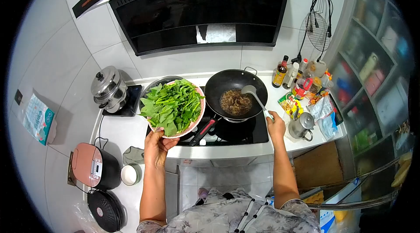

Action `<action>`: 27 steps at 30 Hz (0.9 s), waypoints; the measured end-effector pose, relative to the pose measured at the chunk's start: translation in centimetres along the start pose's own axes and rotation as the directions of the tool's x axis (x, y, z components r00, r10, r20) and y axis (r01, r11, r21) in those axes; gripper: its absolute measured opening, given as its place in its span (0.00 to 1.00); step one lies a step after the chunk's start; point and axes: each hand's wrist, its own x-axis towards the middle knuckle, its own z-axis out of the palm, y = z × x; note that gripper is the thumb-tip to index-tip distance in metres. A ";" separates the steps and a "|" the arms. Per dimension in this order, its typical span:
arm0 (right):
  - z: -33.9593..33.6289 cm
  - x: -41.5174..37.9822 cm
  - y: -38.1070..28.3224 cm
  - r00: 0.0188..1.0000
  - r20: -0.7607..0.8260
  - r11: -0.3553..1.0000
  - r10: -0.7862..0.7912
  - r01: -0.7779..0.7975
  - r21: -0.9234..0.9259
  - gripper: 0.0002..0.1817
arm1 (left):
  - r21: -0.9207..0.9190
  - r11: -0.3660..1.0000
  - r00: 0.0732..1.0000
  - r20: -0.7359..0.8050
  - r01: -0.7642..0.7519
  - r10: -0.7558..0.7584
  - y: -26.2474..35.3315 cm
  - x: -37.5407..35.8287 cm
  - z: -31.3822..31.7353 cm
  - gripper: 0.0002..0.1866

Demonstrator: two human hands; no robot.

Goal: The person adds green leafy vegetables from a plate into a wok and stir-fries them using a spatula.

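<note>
Heaped green leafy vegetables fill a pink-rimmed bowl, whose near edge my left hand grips from below, above the left side of the stove. My right hand is closed around the handle of a grey spatula. The spatula's head rests in a black wok on the right burner, at the edge of some brown chopped food. A black and red handle points from the wok toward the front left.
A steel steamer pot, a pink rice cooker and a white cup stand on the left. Sauce bottles, seasoning packets and a metal jug are on the right. A range hood hangs above.
</note>
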 end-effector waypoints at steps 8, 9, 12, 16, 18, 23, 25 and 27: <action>0.1 -0.3 -0.8 0.999 0.034 1.000 0.013 -0.013 -0.021 0.13 | -0.005 1.000 0.999 0.033 0.014 -0.014 0.2 0.3 0.5 0.16; 0.1 -0.4 -0.9 0.999 0.044 1.000 0.010 -0.009 -0.024 0.12 | -0.002 1.000 0.999 0.043 0.019 -0.019 0.3 0.3 0.6 0.16; 0.0 -0.7 -1.7 0.993 0.115 0.997 0.016 -0.007 -0.081 0.12 | -0.004 1.000 0.999 0.043 0.005 -0.005 0.1 0.7 1.0 0.16; 0.9 -1.0 -1.9 0.980 0.200 0.982 -0.024 0.061 -0.179 0.11 | 0.002 1.000 0.996 0.089 0.022 -0.022 -0.3 1.5 1.3 0.17; 1.6 -0.8 -1.5 0.980 0.196 0.982 -0.042 0.077 -0.175 0.11 | 0.032 0.999 0.994 0.104 0.041 -0.044 -0.5 1.9 1.7 0.17; 2.6 -0.9 -1.5 0.969 0.237 0.974 -0.065 0.113 -0.195 0.12 | 0.043 0.997 0.988 0.138 0.056 -0.062 -0.9 2.7 2.5 0.16; 2.8 -0.6 -1.4 0.968 0.242 0.974 -0.066 0.115 -0.194 0.12 | 0.038 0.997 0.988 0.134 0.065 -0.070 -1.3 3.3 3.2 0.16; 2.7 -0.4 -1.7 0.954 0.299 0.968 -0.018 0.091 -0.233 0.12 | 0.073 0.994 0.990 0.114 0.075 -0.084 -1.5 3.8 3.5 0.15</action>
